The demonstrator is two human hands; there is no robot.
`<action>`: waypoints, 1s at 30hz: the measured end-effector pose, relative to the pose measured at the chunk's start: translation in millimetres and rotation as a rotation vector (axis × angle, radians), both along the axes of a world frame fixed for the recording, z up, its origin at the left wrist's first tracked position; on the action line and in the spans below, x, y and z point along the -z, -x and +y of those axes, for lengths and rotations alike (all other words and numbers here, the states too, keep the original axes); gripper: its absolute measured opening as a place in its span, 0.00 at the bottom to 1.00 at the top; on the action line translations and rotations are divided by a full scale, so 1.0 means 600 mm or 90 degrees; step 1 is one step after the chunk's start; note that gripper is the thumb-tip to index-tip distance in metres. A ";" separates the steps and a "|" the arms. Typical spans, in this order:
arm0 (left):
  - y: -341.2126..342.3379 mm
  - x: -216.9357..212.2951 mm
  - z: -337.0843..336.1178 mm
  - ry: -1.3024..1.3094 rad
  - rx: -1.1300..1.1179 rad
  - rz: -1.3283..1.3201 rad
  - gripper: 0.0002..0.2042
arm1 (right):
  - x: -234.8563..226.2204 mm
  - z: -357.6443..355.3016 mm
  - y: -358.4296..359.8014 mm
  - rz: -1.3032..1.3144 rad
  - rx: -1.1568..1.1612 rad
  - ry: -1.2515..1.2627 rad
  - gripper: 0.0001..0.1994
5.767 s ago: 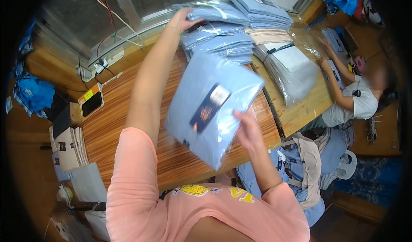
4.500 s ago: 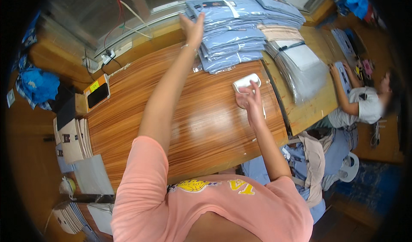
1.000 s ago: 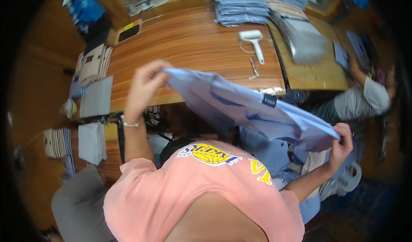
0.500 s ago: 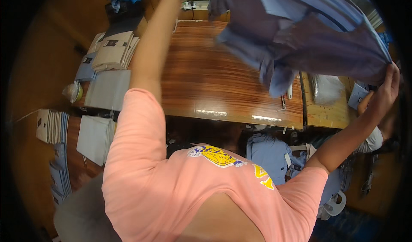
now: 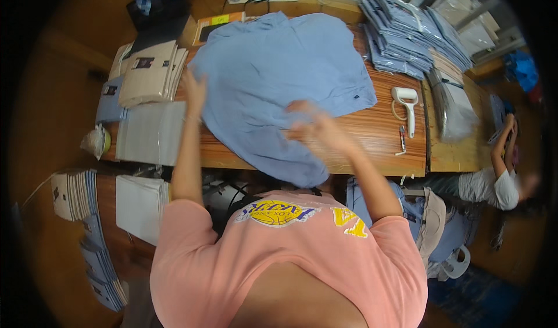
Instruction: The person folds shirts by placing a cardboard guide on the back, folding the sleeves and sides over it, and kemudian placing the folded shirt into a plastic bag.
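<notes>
Wood-grained brown tabletop under a pale blue cloth garment spread flat, upper middle of the frame

Left hand, left of centre, is at the garment's left edge, blurred; whether it grips the cloth cannot be told. Right hand, near the middle of the frame, is blurred too, half open with fingers apart over the cloth's lower right, contact unclear. Right of centre lies a white plastic roller with a handle; folded blue garments in clear plastic are stacked at upper right, folded beige garments at upper left
</notes>
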State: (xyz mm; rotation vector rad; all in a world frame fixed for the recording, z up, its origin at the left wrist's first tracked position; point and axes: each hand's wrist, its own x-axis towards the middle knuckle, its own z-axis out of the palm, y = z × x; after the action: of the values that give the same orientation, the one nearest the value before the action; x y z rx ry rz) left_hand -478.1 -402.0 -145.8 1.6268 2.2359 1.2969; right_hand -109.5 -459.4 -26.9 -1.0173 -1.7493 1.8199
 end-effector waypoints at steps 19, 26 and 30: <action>-0.030 0.154 -0.197 0.043 -0.138 0.149 0.20 | 0.285 0.157 -0.353 -0.161 0.437 -0.161 0.09; -0.031 0.128 -0.211 0.028 -0.117 0.042 0.23 | 0.221 0.073 -0.295 -0.335 0.381 0.074 0.04; -0.003 0.114 -0.215 0.073 -0.076 -0.171 0.23 | 0.244 0.069 -0.331 -0.233 0.393 -0.047 0.05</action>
State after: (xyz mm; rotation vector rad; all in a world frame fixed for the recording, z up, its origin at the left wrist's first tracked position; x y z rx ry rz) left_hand -476.2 -530.8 -214.4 1.2176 2.2227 1.2980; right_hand 88.9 -418.1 -173.4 -1.7078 -1.4352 1.2278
